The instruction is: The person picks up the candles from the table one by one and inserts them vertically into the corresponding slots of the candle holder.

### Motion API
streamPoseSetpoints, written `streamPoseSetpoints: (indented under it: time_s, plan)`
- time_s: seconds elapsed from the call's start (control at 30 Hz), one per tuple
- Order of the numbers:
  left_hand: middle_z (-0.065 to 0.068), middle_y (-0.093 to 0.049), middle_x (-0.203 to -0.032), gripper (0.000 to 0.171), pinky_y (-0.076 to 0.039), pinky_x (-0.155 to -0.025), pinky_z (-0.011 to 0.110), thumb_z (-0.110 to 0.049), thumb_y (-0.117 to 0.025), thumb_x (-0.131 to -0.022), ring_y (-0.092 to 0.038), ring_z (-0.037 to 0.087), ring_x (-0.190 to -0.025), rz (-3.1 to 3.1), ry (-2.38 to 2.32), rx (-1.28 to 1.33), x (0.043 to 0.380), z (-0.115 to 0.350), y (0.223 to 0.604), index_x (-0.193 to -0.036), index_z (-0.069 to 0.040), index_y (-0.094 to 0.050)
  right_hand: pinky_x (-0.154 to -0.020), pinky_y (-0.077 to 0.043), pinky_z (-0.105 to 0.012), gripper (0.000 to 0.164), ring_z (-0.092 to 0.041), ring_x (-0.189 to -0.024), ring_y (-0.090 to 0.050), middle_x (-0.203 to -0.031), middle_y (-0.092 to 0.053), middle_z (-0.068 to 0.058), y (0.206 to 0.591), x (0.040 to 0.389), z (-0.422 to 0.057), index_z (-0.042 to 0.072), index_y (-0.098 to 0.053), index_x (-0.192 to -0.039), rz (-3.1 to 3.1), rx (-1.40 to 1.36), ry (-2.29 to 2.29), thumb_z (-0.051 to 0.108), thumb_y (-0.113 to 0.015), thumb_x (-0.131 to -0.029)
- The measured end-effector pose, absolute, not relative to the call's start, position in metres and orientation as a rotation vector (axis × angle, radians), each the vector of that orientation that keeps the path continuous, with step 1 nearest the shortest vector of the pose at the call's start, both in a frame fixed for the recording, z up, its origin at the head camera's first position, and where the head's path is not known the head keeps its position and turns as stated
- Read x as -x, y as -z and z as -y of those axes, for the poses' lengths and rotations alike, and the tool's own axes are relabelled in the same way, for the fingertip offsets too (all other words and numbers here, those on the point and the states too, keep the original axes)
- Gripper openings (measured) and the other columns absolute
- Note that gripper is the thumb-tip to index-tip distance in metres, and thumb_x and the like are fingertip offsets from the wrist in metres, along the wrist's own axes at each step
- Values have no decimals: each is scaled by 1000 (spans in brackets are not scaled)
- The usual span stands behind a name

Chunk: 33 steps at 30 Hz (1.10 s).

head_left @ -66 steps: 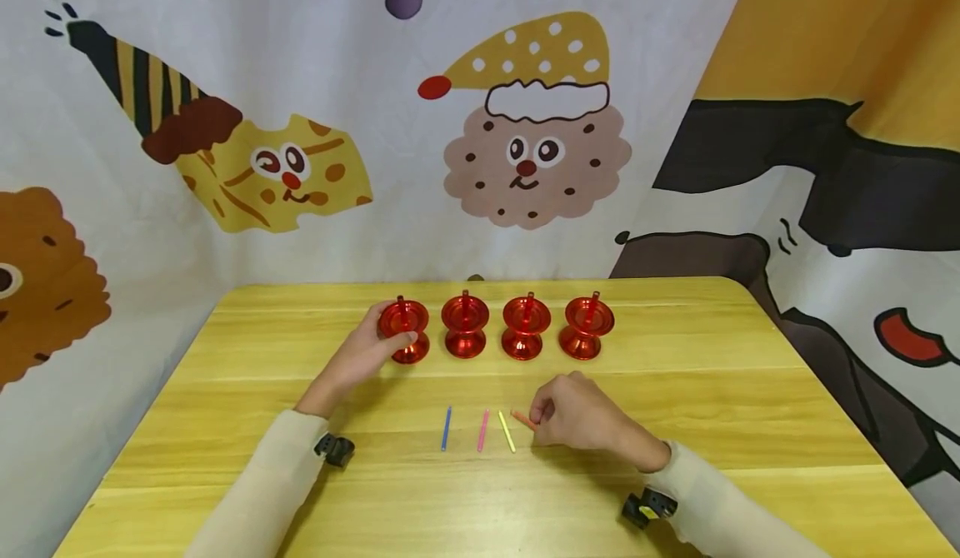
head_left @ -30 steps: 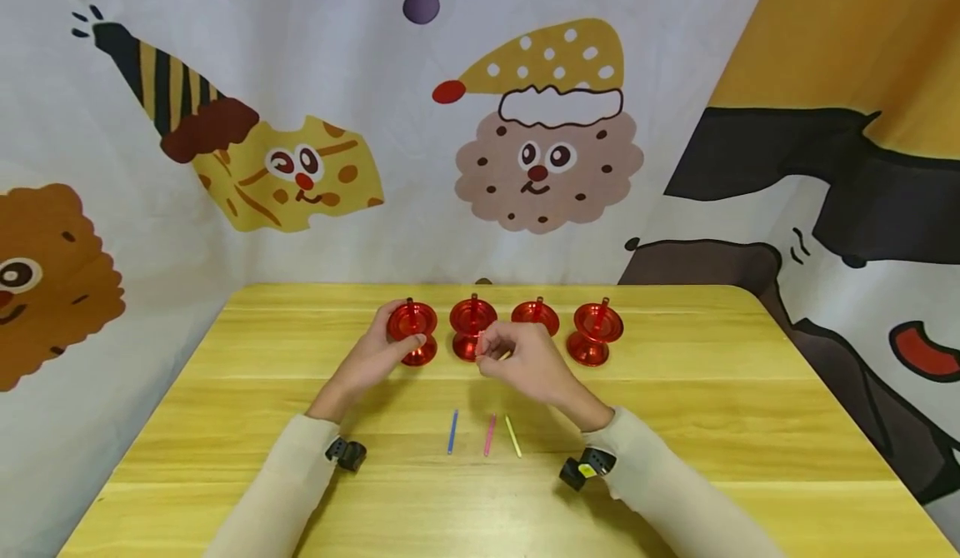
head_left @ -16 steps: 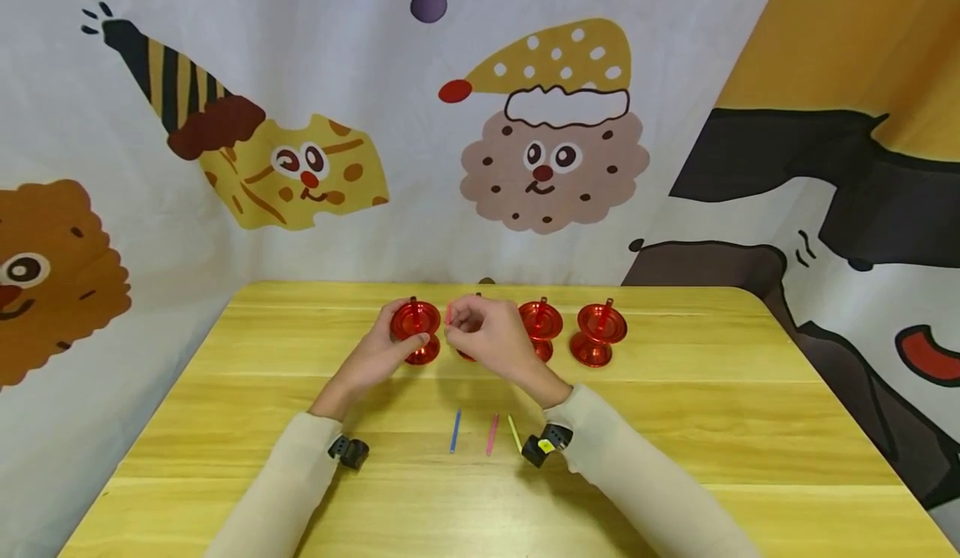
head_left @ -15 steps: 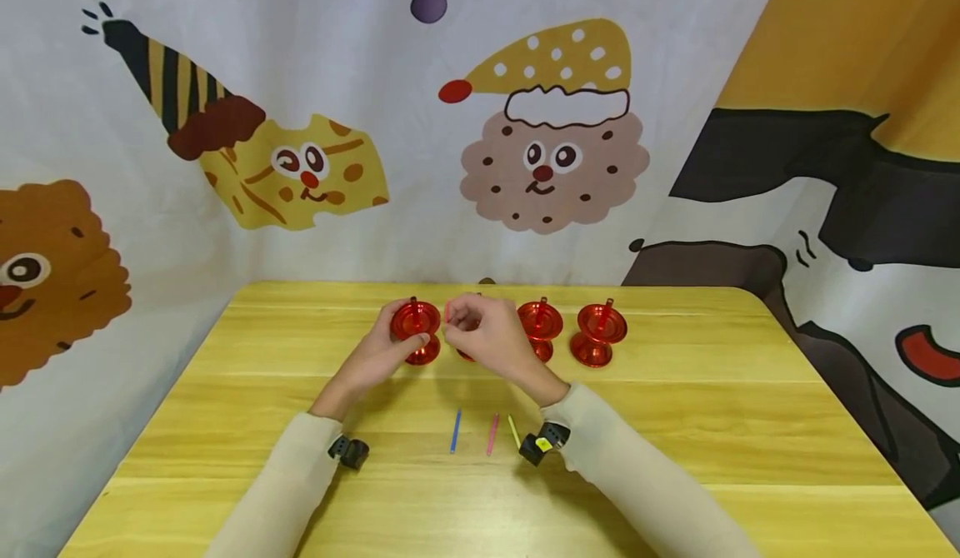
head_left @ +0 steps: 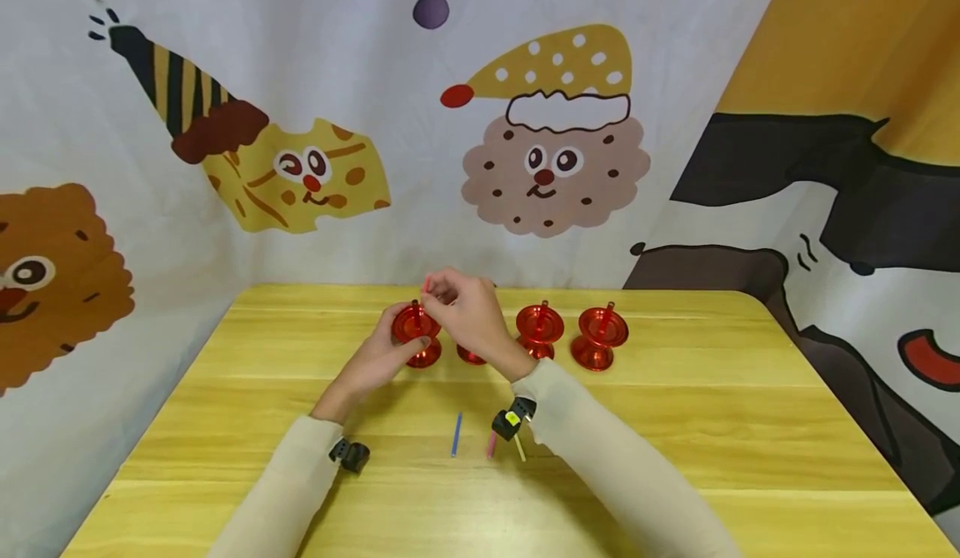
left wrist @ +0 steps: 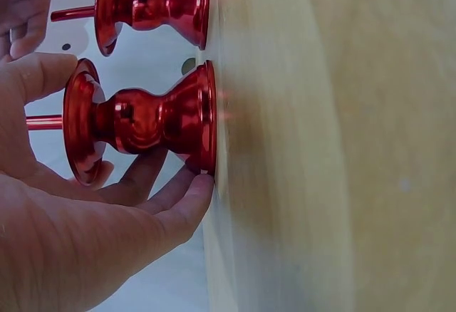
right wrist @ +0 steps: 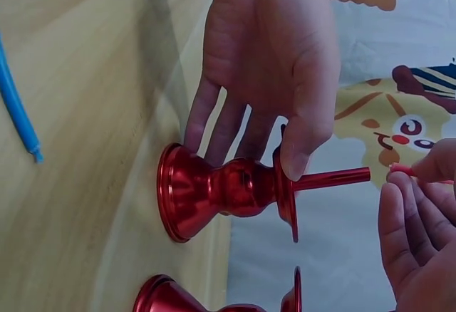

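My left hand (head_left: pixel 375 365) holds the leftmost red metal candle holder (head_left: pixel 423 354), thumb at the dish and fingers around the stem and base. The holder stands upright on the table, a thin tube (right wrist: pixel 335 178) rising from its dish. Just above that tube, my right hand (head_left: pixel 468 312) pinches a thin orange-red candle (head_left: pixel 427 284). In the right wrist view a small gap separates the candle's end from the tube's tip. The second candle holder (head_left: pixel 471 356) is mostly hidden behind my right hand.
Two more red holders (head_left: pixel 540 325) stand to the right in the same row. A blue candle (head_left: pixel 457 435), a pink candle (head_left: pixel 491 445) and a yellow candle (head_left: pixel 521 448) lie on the wooden table (head_left: pixel 390 500). A printed curtain (head_left: pixel 420 208) hangs behind.
My right hand picked the orange-red candle off the table and carried it up and left, to above the leftmost holder. My left hand has kept its hold on that holder.
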<state>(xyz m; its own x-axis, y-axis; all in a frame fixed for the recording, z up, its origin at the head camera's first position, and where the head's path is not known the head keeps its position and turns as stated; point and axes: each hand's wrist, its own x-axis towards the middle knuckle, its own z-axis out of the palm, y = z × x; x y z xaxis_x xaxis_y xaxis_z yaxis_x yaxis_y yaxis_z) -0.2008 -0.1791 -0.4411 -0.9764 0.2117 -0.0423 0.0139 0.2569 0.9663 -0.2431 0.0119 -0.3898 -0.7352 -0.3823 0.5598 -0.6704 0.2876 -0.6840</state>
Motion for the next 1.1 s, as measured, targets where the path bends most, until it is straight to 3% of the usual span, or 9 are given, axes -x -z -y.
streamPoseSetpoints:
  time_s: [0.77, 1.1]
  plan:
    - [29, -45, -163, 76, -42, -121, 58, -18, -65, -111, -51, 44, -147, -2389, -1782, -227, 203, 182, 444, -169, 0, -20, -64, -57, -18, 4, -21, -80, -78, -97, -82, -10, 390, 254, 3, 1, -80, -102, 2378, -988, -1201, 4, -77, -100]
    - [27, -40, -166, 79, -42, -120, 58, -20, -64, -112, -48, 43, -149, -2355, -1806, -264, 202, 183, 444, -171, -1, -16, -65, -58, -20, 5, -20, -75, -78, -95, -82, -10, 391, 253, 3, 1, -81, -100, 2392, -1007, -1150, 4, -79, -98]
